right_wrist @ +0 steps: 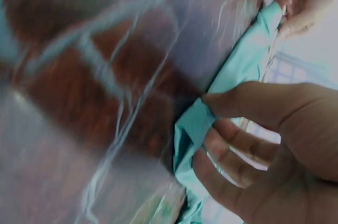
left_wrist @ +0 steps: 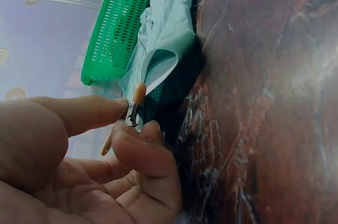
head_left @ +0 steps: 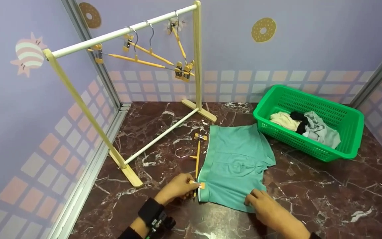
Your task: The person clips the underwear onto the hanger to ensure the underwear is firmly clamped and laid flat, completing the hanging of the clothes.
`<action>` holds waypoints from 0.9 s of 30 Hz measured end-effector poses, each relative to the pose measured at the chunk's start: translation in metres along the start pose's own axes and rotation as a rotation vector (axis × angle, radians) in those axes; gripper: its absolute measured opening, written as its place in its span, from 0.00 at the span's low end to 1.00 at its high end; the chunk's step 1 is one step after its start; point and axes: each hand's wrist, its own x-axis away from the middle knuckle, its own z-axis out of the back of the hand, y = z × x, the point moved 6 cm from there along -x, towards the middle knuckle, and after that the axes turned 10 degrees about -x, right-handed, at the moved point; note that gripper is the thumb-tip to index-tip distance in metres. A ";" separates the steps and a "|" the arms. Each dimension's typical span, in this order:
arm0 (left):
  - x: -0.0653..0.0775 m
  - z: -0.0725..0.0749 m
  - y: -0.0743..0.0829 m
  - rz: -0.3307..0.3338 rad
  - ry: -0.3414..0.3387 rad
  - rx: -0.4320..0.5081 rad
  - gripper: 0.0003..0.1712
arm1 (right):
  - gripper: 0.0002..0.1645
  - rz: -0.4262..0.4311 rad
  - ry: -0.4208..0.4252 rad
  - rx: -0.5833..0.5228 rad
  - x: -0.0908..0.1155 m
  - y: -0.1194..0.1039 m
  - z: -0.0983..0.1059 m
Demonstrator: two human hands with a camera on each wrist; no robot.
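A pair of teal boxer briefs (head_left: 234, 159) lies flat on the marble-patterned surface, its waistband (head_left: 207, 156) facing left. Alongside the waistband lies an orange clip hanger (head_left: 197, 162), hook pointing left. My left hand (head_left: 179, 186) pinches the hanger's near clip (left_wrist: 138, 97) between thumb and fingers, and the clip's orange jaw overlaps the waistband's near corner. The far clip (head_left: 200, 136) rests beside the waistband's other end. At the near leg opening, my right hand (head_left: 264, 203) pinches the hem of the briefs (right_wrist: 196, 121) between thumb and fingers.
A wooden rack (head_left: 197, 56) with a white top rail stands at the back left, several orange clip hangers (head_left: 138, 60) hanging from it. The green basket (head_left: 310, 146) at the right holds cream, black and grey cloth (head_left: 320, 129). Patterned walls enclose the surface.
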 end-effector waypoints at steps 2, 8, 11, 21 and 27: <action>0.001 0.001 -0.001 0.019 -0.006 -0.027 0.10 | 0.26 0.004 -0.034 -0.020 0.000 0.000 0.001; 0.003 0.003 0.000 0.055 -0.006 -0.073 0.13 | 0.16 -0.075 -0.031 0.042 -0.017 -0.023 -0.001; 0.005 0.004 -0.002 0.054 -0.006 -0.007 0.14 | 0.16 -0.065 -0.005 0.013 -0.036 -0.042 -0.010; 0.002 0.001 -0.005 -0.009 -0.044 0.049 0.14 | 0.28 -0.067 -0.088 -0.123 -0.073 -0.073 -0.045; -0.001 0.004 0.012 -0.135 0.019 -0.329 0.13 | 0.24 -0.080 -0.058 -0.142 -0.078 -0.065 -0.037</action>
